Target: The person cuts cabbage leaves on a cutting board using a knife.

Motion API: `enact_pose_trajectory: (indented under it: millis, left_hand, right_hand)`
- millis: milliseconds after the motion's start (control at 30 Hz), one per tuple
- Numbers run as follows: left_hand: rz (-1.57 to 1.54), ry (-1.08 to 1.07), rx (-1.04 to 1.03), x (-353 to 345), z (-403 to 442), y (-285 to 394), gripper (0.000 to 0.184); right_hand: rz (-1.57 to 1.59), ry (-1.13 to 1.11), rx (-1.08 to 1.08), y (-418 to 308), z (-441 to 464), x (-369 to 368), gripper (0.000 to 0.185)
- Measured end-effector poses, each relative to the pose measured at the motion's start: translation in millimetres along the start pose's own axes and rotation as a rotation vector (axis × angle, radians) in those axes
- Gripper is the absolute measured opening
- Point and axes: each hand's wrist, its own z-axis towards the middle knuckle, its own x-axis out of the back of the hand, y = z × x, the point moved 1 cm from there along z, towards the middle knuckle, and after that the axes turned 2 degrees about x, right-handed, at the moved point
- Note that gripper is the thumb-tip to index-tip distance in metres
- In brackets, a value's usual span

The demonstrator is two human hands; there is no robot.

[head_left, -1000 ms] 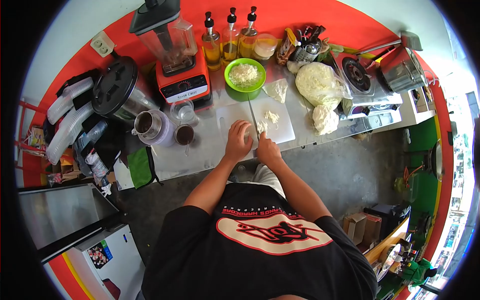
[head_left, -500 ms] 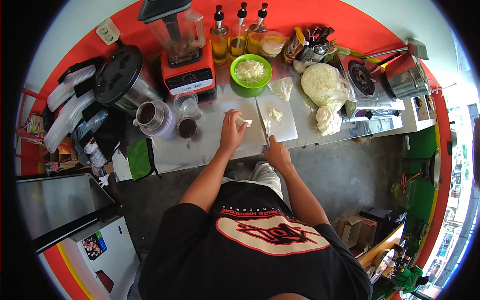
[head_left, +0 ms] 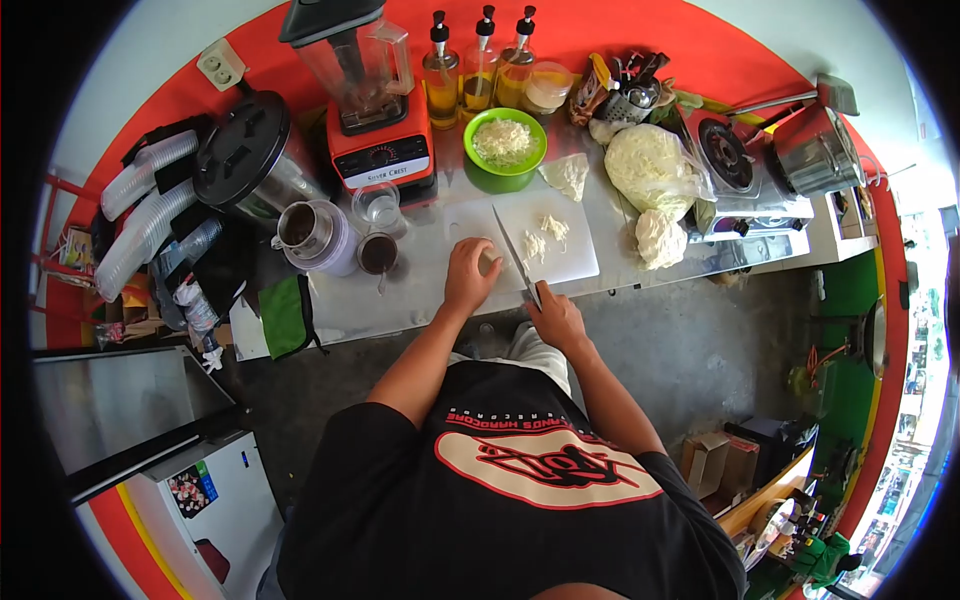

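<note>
The orange-red blender base (head_left: 382, 150), standing toward the far edge of the bench (head_left: 375, 318) and left of the middle, carries the brand "SILVER CREST" on its pale front strip (head_left: 386, 174). On the black T-shirt (head_left: 400, 540), a red line shows "LANDS HARDCORE", its start unclear, with "RECORDS" in small, widely spaced pale letters on the hem side. The stylised lettering on the shirt's cream patch (head_left: 548, 470) cannot be read surely. Print on the white appliance's sticker (head_left: 193, 490) is too small.
</note>
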Motion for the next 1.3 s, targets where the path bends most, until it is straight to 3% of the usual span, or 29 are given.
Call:
enact_pose_trajectory:
  millis: [167, 467, 800, 1300]
  left_hand:
    - [-0.006, -0.004, -0.027, 5, -14, 0, 0.024]
    - [-0.001, 0.016, 0.003, 4, -16, 0, 0.024]
    - [-0.031, 0.089, 0.091, -3, -19, -4, 0.025]
    - [0.039, 0.052, 0.025, -3, -17, -4, 0.015]
  right_hand:
    - [-0.032, 0.059, -0.033, 16, -3, -13, 0.033]
    - [-0.006, 0.135, 0.026, -26, 10, 5, 0.031]
    - [-0.186, -0.056, 0.078, -33, 12, -2, 0.033]
    - [-0.286, -0.089, 0.046, -23, 17, -28, 0.029]
